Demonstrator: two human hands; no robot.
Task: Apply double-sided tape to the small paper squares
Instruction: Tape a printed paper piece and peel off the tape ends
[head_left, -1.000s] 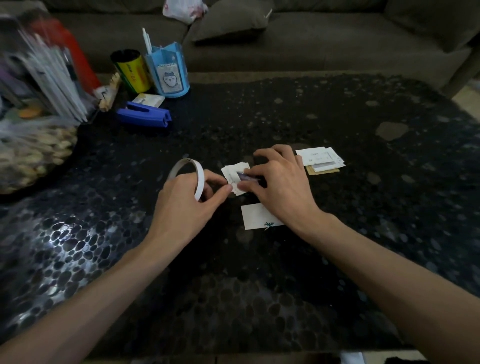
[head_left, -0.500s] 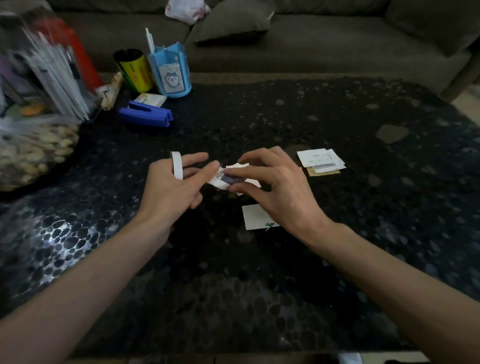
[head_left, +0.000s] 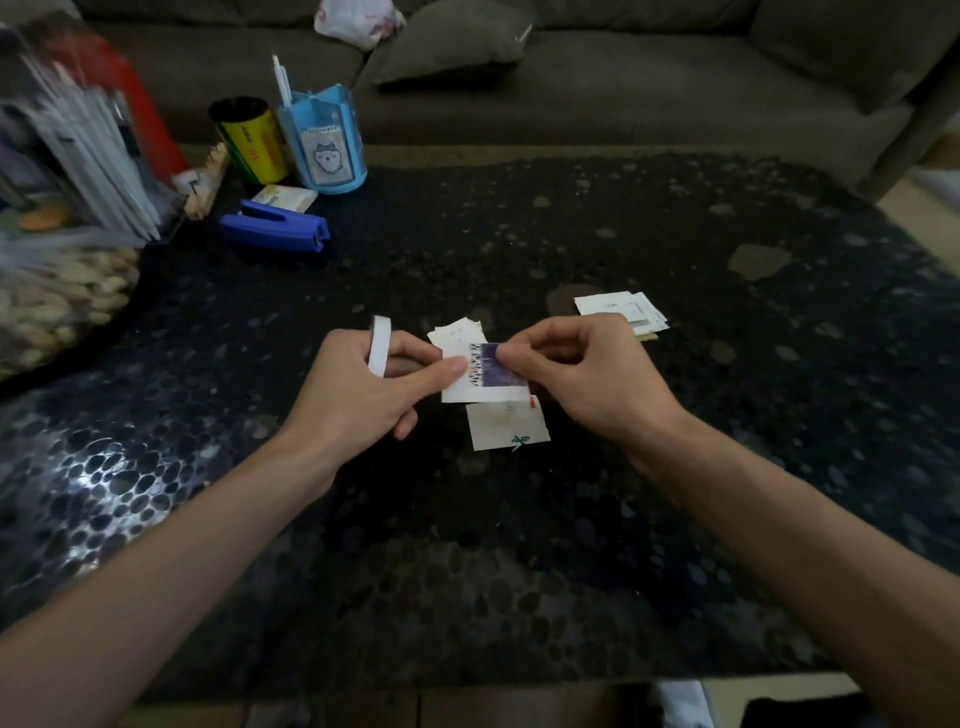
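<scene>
While a sofa (head_left: 623, 78) lines the pebbled table (head_left: 467, 545)'s far edge, the left hand (head_left: 353, 395), also holding a tape roll (head_left: 379, 345), and right hand (head_left: 587, 374) pinch one paper square (head_left: 483, 387).

White tape ring (head_left: 379, 345) sits edge-on over left hand (head_left: 358, 395) fingers. Square (head_left: 485, 389) with purple patch pinched between left thumb and right hand (head_left: 587, 379). Second square (head_left: 506, 427) flat just below; stack (head_left: 460, 331) behind; pile (head_left: 621, 310) right.

Only a white band of the tape roll (head_left: 379, 345) shows — the left hand (head_left: 353, 395) hides the rest. Print on the held paper square (head_left: 483, 391) is unreadable; the left-edge clutter (head_left: 78, 135) is blurred, cropped.
</scene>
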